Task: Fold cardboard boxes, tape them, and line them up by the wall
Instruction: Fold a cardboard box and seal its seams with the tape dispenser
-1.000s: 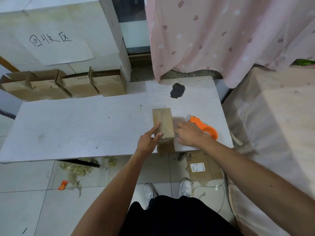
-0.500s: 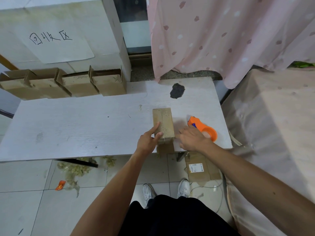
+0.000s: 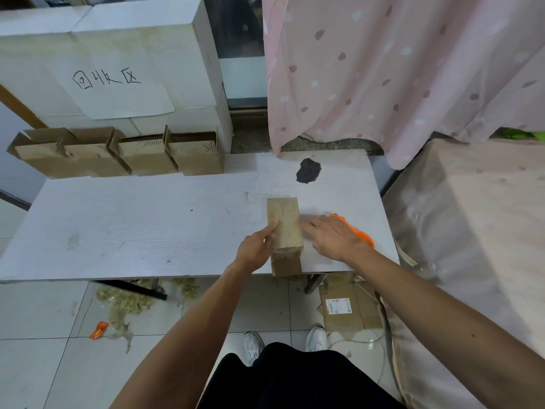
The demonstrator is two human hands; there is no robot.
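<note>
Cardboard box, closed, on table

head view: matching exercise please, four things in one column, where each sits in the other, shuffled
1 small brown cardboard box
2 orange plastic tape dispenser
3 row of open brown cardboard boxes
4 black irregular patch

a partly hidden behind the right hand
b far part of the white table
c at the table's near edge
d far left, against the white blocks

Pairs: 1-c, 2-a, 3-d, 4-b

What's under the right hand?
An orange tape dispenser, only its far tip and right edge showing; the right hand covers the rest. Whether they touch is unclear.
</note>
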